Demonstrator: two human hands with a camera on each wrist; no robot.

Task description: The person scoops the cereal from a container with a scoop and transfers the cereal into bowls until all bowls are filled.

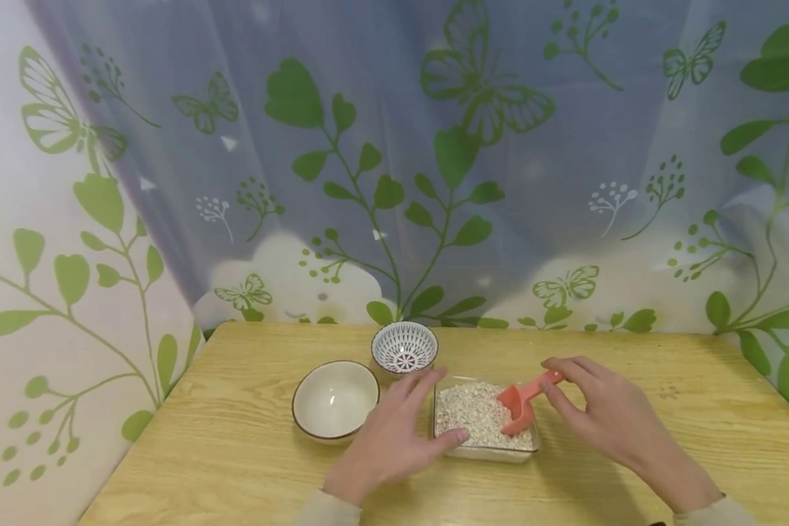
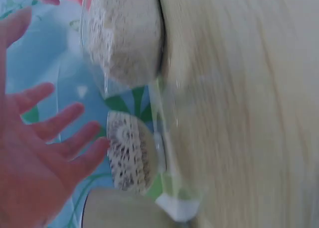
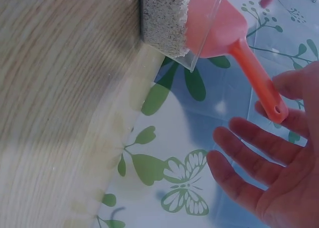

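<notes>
A clear glass container (image 1: pixel 489 456) full of pale oat flakes (image 1: pixel 468 413) stands on the table. The bowl of a coral-pink scoop (image 1: pixel 512 399) rests among the flakes at the right side. My right hand (image 1: pixel 608 409) pinches the end of its handle (image 3: pixel 255 76) between thumb and index finger, the other fingers loosely spread. At the container's left side is my left hand (image 1: pixel 394 437), fingers spread and thumb over the near left rim. In the left wrist view, that hand (image 2: pixel 45 153) has nothing in its grasp.
A cream bowl with a dark rim (image 1: pixel 335 400) sits left of my left hand. Behind it, a smaller patterned bowl (image 1: pixel 404 348) stands near the table's back edge. The wooden table (image 1: pixel 223 438) meets a leaf-and-butterfly printed curtain (image 1: pixel 394 183) at the back.
</notes>
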